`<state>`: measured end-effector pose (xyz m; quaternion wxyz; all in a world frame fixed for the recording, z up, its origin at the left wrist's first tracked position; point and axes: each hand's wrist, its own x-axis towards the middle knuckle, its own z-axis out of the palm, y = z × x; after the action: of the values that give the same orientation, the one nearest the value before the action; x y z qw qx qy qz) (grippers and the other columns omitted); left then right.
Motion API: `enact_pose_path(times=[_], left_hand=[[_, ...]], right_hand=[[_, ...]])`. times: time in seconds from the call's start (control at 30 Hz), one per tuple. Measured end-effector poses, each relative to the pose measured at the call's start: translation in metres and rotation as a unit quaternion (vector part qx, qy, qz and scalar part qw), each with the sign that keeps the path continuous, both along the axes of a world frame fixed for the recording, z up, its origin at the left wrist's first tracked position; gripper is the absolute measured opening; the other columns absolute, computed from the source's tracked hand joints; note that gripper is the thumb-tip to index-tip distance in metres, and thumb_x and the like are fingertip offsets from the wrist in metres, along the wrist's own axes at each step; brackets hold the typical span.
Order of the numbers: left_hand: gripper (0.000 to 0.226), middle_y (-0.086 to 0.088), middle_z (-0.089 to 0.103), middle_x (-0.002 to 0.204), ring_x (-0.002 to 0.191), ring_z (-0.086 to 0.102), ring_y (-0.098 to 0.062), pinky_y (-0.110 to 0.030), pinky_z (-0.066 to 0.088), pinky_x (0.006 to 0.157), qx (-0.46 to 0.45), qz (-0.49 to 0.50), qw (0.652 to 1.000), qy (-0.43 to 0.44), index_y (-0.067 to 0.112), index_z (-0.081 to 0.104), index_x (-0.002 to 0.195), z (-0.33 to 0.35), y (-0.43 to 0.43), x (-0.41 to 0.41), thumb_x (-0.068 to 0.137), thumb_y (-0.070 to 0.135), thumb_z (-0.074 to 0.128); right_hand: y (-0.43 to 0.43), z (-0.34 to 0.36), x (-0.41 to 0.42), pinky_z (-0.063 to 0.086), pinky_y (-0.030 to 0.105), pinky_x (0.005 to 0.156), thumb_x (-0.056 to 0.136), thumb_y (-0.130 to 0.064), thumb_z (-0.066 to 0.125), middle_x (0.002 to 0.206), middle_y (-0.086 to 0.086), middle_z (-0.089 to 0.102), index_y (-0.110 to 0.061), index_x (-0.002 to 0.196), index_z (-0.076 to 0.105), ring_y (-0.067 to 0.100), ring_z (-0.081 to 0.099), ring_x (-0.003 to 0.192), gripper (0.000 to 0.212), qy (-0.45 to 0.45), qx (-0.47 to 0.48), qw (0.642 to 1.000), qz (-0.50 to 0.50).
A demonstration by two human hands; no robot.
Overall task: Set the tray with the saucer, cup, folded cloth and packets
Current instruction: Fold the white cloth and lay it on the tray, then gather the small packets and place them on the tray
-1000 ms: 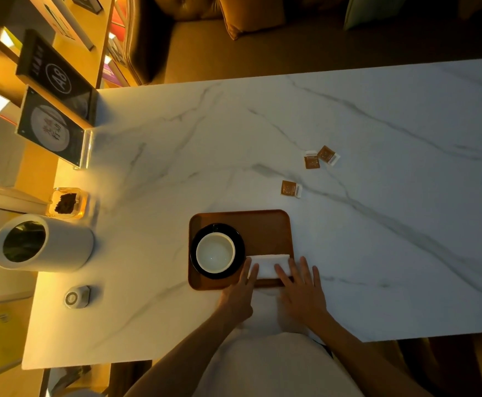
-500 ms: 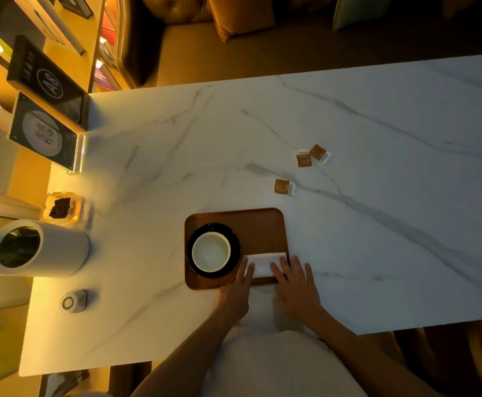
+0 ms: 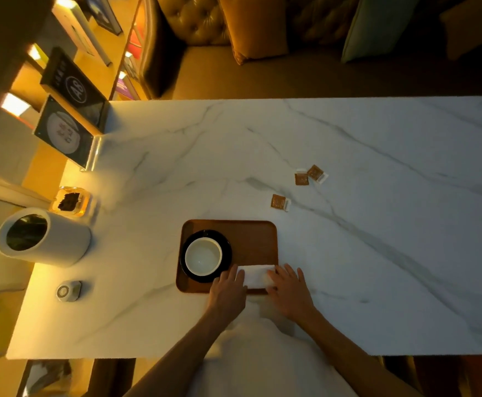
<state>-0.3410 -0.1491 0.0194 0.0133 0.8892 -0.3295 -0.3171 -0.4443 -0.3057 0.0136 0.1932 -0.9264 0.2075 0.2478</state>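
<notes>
My left hand (image 3: pixel 228 287) and right hand (image 3: pixel 289 286), fingers spread flat, press the cloth (image 3: pixel 255 275) at the tray (image 3: pixel 251 239) near edge; risk: dragging it off the rim.

Marble table (image 3: pixel 377 253): tray (image 3: pixel 251 239), three packets (image 3: pixel 279 202), canister (image 3: pixel 45 239).

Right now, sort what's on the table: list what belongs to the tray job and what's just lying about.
For the job:
tray
saucer
cup
folded cloth
three packets

Lying about:
white canister
glass dish
small round gadget
sign stand
</notes>
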Motion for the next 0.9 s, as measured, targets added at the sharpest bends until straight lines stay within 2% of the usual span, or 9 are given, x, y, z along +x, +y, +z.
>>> enact_pose_path(times=[0.1, 0.17, 0.23, 0.4, 0.57, 0.73, 0.83, 0.9], left_hand=[[0.069, -0.005, 0.001, 0.164, 0.151, -0.003, -0.032, -0.052, 0.003, 0.12, -0.005, 0.008, 1.0, -0.025, 0.029, 0.012, 0.153, -0.001, 0.004, -0.014, 0.094, 0.06, 0.031], [0.076, -0.003, -0.012, 0.163, 0.149, -0.018, -0.031, -0.055, -0.014, 0.116, 0.002, 0.015, 0.999, -0.042, 0.035, 0.003, 0.153, -0.001, 0.003, -0.025, 0.089, 0.071, 0.023], [0.079, -0.002, -0.019, 0.161, 0.146, -0.026, -0.029, -0.057, -0.023, 0.111, 0.018, 0.027, 0.999, -0.039, 0.038, -0.003, 0.152, -0.001, -0.001, -0.038, 0.086, 0.076, 0.019], [0.079, -0.002, -0.02, 0.162, 0.145, -0.028, -0.029, -0.061, -0.023, 0.111, 0.045, 0.061, 0.997, -0.029, 0.04, -0.003, 0.152, -0.003, -0.019, -0.06, 0.085, 0.078, 0.015], [0.075, 0.0, -0.019, 0.161, 0.141, -0.038, -0.023, -0.058, -0.025, 0.111, 0.015, 0.054, 0.997, -0.045, 0.04, 0.0, 0.152, -0.007, -0.05, -0.069, 0.087, 0.075, 0.016], [0.071, -0.004, 0.002, 0.165, 0.151, -0.007, -0.028, -0.055, -0.011, 0.118, 0.015, 0.053, 0.998, -0.012, 0.034, 0.005, 0.153, -0.01, -0.087, -0.053, 0.092, 0.068, 0.016], [0.065, -0.003, 0.025, 0.16, 0.15, 0.013, -0.029, -0.053, 0.002, 0.12, 0.002, 0.056, 0.998, -0.009, 0.027, 0.02, 0.152, -0.004, -0.111, -0.031, 0.096, 0.06, 0.023], [0.052, -0.003, 0.046, 0.145, 0.14, 0.035, -0.03, -0.049, 0.02, 0.117, -0.017, 0.062, 0.998, -0.009, 0.024, 0.04, 0.14, 0.001, -0.125, -0.012, 0.098, 0.052, 0.033]], right_hand=[[-0.031, 0.005, -0.003, 0.009, 0.051, 0.119, 0.098, -0.048, 0.028, 0.156, 0.001, 0.03, -0.027, 0.145, 0.034, 0.023, 0.018, 0.146, 0.052, -0.01, -0.018, 0.999, -0.028], [-0.051, 0.008, -0.009, 0.008, 0.051, 0.119, 0.097, -0.051, 0.027, 0.158, 0.001, 0.026, -0.03, 0.146, 0.03, 0.023, 0.015, 0.147, 0.054, -0.012, -0.02, 0.999, -0.045], [-0.066, 0.009, -0.019, 0.005, 0.05, 0.119, 0.096, -0.055, 0.025, 0.159, 0.0, 0.022, -0.032, 0.148, 0.026, 0.023, 0.011, 0.148, 0.056, -0.009, -0.019, 0.998, -0.055], [-0.09, 0.007, -0.047, 0.002, 0.051, 0.119, 0.094, -0.061, 0.022, 0.161, 0.002, 0.013, -0.035, 0.15, 0.016, 0.025, 0.004, 0.149, 0.062, 0.023, -0.015, 0.998, -0.052], [-0.121, 0.006, -0.074, 0.001, 0.052, 0.119, 0.093, -0.063, 0.02, 0.162, 0.001, 0.012, -0.035, 0.15, 0.013, 0.025, 0.003, 0.149, 0.063, 0.025, -0.03, 0.998, -0.055], [-0.149, 0.008, -0.08, 0.003, 0.051, 0.12, 0.094, -0.061, 0.021, 0.16, 0.001, 0.018, -0.034, 0.15, 0.016, 0.024, 0.007, 0.149, 0.062, 0.028, -0.025, 0.997, -0.071], [-0.166, 0.013, -0.066, 0.005, 0.049, 0.12, 0.095, -0.059, 0.025, 0.157, 0.001, 0.029, -0.031, 0.149, 0.021, 0.023, 0.012, 0.148, 0.061, 0.024, -0.019, 0.996, -0.081], [-0.178, 0.017, -0.047, 0.012, 0.047, 0.12, 0.096, -0.056, 0.031, 0.151, 0.002, 0.039, -0.028, 0.148, 0.028, 0.023, 0.021, 0.146, 0.059, 0.011, -0.018, 0.996, -0.082]])
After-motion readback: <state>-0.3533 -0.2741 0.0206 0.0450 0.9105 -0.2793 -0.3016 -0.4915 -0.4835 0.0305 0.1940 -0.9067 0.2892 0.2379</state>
